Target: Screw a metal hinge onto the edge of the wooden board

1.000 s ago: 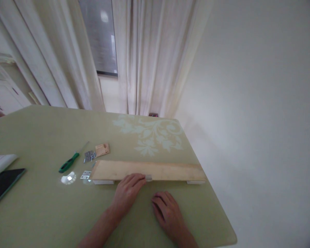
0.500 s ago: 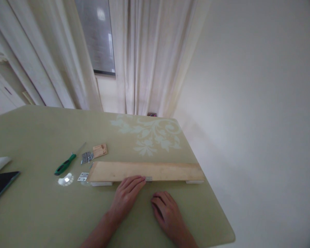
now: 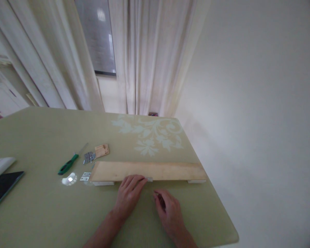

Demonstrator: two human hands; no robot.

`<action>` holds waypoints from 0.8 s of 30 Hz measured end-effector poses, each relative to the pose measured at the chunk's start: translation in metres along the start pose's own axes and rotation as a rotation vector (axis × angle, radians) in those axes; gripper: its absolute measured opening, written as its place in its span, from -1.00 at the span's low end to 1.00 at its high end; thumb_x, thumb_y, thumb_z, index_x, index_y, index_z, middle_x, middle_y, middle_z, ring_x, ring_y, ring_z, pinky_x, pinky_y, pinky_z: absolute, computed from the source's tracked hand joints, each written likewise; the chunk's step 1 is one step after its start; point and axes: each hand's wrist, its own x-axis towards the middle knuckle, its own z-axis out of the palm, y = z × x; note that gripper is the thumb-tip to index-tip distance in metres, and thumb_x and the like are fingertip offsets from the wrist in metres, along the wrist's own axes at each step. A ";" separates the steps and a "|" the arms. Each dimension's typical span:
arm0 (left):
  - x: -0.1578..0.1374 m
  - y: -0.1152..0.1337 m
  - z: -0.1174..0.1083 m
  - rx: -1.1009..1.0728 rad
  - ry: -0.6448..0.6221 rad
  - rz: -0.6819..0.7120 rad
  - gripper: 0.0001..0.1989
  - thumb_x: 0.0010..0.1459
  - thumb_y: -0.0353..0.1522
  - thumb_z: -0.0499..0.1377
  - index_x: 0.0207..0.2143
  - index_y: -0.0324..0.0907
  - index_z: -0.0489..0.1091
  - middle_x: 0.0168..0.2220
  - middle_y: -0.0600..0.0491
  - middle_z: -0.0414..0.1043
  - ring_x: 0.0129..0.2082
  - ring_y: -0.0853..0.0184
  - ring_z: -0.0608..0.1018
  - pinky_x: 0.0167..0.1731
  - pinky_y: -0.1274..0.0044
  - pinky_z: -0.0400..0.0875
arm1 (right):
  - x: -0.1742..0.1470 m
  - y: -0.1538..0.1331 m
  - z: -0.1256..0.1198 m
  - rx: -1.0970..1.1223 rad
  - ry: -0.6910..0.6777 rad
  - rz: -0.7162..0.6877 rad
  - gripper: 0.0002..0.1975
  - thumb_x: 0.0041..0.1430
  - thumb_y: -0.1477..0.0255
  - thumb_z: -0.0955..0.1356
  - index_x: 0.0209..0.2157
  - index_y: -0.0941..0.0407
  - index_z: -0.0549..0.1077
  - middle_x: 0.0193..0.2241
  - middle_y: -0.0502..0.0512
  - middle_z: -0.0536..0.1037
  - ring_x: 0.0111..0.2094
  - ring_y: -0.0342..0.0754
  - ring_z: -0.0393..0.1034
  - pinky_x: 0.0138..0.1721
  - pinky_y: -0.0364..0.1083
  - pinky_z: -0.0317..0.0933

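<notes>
1. Left hand [image 3: 129,193], lower centre of frame: fingers over the front edge of the board, thumb and fingertips closed on a small metal plate.
2. Right hand [image 3: 169,208], lower centre-right: fingers curled, just short of the board; whether the tips meet or pinch something small cannot be told.
3. Small metal plate [image 3: 150,179], mid-frame: at the board's front edge, partly covered by fingers. Handling, as judged: press it flat and square to the edge, with fingertips off its exposed end so the right hand can reach it.
4. Wooden board [image 3: 170,171], centre to right: lying lengthwise across the frame. Probably best kept from sliding under finger pressure.
5. White blocks, two, beneath the board: one at its left end [image 3: 103,183], one at its right end [image 3: 197,181]. Mid-span looks unsupported; light pressure advised.
6. Silvery hinge [image 3: 85,176], left of centre: just beside the board's left end.
7. Grey hinges with screws [image 3: 90,157], above item 6; small wooden piece [image 3: 102,150] adjoining.
8. Green-handled screwdriver [image 3: 68,164], left: beyond the board's end; the left forearm may obstruct a right-hand reach.
9. Dark flat panel [image 3: 5,186], far left: well apart from the work.
</notes>
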 end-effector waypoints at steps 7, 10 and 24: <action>-0.006 -0.005 0.000 -0.047 0.028 -0.040 -0.78 0.40 -0.46 0.12 -0.01 -0.12 0.53 -0.10 -0.01 0.62 -0.09 0.26 0.58 -0.01 0.42 0.40 | 0.031 -0.001 0.023 0.016 0.056 0.117 -0.45 0.48 0.03 0.21 -0.26 0.11 0.64 -0.57 0.08 0.57 -0.60 -0.09 0.38 -0.50 -0.14 0.10; -0.006 -0.006 0.002 -0.069 0.040 -0.047 -0.79 0.41 -0.43 0.12 -0.03 -0.11 0.54 -0.11 -0.01 0.63 -0.11 0.26 0.58 -0.02 0.42 0.40 | 0.033 0.001 0.027 0.039 0.056 0.122 -0.39 0.48 -0.01 0.17 -0.28 0.13 0.64 -0.55 0.09 0.58 -0.57 -0.10 0.38 -0.46 -0.15 0.12; -0.003 -0.006 -0.002 -0.092 0.054 -0.055 -0.79 0.40 -0.41 0.14 -0.07 -0.07 0.58 -0.16 0.02 0.64 -0.15 0.29 0.59 -0.05 0.45 0.44 | 0.033 0.002 0.023 0.132 -0.040 0.140 -0.56 0.43 0.14 0.27 -0.30 0.12 0.65 -0.54 0.01 0.58 -0.53 -0.13 0.37 -0.45 -0.17 0.10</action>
